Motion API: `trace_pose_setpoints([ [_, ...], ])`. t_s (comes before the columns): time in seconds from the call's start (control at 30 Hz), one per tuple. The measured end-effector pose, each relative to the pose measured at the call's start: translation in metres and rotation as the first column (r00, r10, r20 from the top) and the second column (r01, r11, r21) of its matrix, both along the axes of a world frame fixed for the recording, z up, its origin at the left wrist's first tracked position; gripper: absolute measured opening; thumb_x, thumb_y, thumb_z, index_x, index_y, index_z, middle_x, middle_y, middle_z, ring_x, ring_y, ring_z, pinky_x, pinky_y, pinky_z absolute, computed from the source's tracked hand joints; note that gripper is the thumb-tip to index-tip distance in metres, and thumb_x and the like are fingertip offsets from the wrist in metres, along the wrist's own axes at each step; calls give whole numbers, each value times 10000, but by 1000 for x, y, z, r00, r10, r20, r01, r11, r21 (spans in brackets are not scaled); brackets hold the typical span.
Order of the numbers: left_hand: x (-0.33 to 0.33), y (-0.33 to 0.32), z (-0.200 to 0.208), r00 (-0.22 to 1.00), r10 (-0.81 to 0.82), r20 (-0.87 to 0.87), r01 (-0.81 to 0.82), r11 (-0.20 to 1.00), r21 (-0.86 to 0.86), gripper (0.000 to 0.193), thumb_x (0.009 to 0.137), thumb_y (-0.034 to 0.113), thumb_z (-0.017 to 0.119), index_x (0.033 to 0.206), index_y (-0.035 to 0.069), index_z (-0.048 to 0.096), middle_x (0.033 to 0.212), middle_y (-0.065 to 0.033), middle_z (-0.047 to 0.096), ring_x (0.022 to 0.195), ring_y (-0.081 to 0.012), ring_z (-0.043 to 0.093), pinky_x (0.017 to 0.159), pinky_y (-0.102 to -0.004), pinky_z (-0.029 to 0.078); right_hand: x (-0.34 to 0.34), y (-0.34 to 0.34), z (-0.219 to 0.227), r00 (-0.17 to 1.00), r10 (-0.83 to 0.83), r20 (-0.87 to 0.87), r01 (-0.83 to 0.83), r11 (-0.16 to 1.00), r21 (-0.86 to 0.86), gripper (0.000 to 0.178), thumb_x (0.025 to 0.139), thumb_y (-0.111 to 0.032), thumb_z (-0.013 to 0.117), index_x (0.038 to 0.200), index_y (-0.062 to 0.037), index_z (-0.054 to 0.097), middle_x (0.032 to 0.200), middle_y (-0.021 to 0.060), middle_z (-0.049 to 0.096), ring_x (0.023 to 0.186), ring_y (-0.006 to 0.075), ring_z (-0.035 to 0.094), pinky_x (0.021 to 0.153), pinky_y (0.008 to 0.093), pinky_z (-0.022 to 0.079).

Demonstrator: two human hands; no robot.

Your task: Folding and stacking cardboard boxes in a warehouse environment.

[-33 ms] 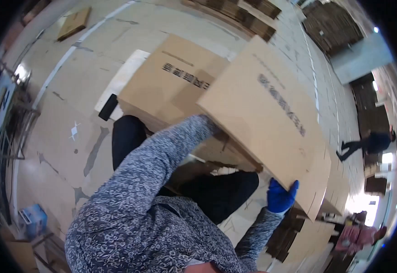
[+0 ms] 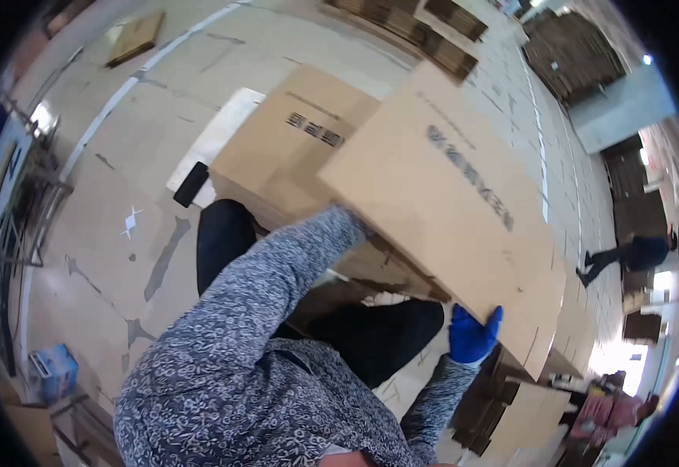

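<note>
1. Slightly farther left than in the earlier frame, a large tan carton (image 2: 441, 210) now covers more of the printing on a second carton (image 2: 277, 140); the right hand (image 2: 473, 335) shifts slightly left too.
2. The large carton is tilted in front of the person, above the knees.
3. Gloved in blue, the right hand appears clamped on the carton's near edge, thumb uppermost. The left hand is hidden behind the carton beyond its patterned sleeve (image 2: 293, 249), so its grip cannot be told.
4. Handling it well probably means supporting both ends evenly, moving slowly and keeping the corners off the second carton.
5. The pale floor (image 2: 137, 257) has dark, worn patches and white lines. A white board (image 2: 219, 132) and a black object (image 2: 192, 184) lie beside the second carton.
6. Stacked brown cardboard (image 2: 573, 58) stands at upper right; below it, a person in dark clothes (image 2: 635, 253) is mid-stride.
</note>
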State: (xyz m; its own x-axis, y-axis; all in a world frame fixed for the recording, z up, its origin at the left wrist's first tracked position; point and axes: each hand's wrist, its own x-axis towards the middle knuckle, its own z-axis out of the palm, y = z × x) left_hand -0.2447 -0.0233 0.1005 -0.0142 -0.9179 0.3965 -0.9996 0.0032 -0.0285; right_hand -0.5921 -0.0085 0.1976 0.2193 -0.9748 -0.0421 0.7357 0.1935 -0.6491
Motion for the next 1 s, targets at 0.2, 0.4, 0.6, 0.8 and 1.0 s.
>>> trace_pose_setpoints([
  [0.2, 10, -55, 22, 900, 329, 286, -297, 943, -148, 653, 903, 503, 519, 1408, 96, 441, 1438, -198, 429, 1386, -351, 335, 1125, -584, 204, 75, -13, -34, 940, 140, -310, -139, 990, 27, 427, 952, -244, 573, 1326, -53, 493, 1334, 142, 555, 1226, 316, 537, 997, 486, 474],
  [0.4, 146, 26, 6, 710, 507, 489, -420, 862, -283, 673, 906, 483, 511, 1422, 64, 409, 1436, -203, 433, 1400, -333, 328, 1140, -564, 202, 59, -38, -44, 851, 470, -236, -326, 823, 465, 368, 945, -283, 594, 1243, -71, 550, 1220, 131, 624, 1133, 287, 600, 941, 433, 509],
  [0.6, 142, 31, 82, 509, 665, -547, -402, 745, 531, 658, 933, 539, 470, 1354, 35, 486, 1220, -197, 625, 1092, -308, 632, 967, -436, 457, 60, -40, -41, 731, 509, -454, -280, 831, 481, 505, 927, -450, 595, 1236, -53, 554, 1077, 131, 654, 870, 261, 651, 761, 380, 547],
  [0.8, 106, 30, 88, 510, 737, -444, -528, 676, 515, 665, 895, 612, 483, 1234, 46, 565, 1144, -201, 658, 1082, -324, 633, 933, -467, 466, 68, -39, -30, 516, 815, -265, -499, 538, 679, 726, 877, -675, 521, 1179, -17, 576, 858, 67, 642, 630, 186, 563, 590, 304, 489],
  [1.0, 100, 10, 81, 519, 785, -339, -609, 618, 497, 672, 870, 659, 499, 1151, 63, 631, 1118, -207, 666, 1087, -333, 630, 926, -475, 470, 65, -47, -53, 476, 839, -262, -450, 489, 747, 840, 845, -767, 452, 1211, -21, 578, 828, 71, 639, 635, 180, 567, 573, 292, 480],
])
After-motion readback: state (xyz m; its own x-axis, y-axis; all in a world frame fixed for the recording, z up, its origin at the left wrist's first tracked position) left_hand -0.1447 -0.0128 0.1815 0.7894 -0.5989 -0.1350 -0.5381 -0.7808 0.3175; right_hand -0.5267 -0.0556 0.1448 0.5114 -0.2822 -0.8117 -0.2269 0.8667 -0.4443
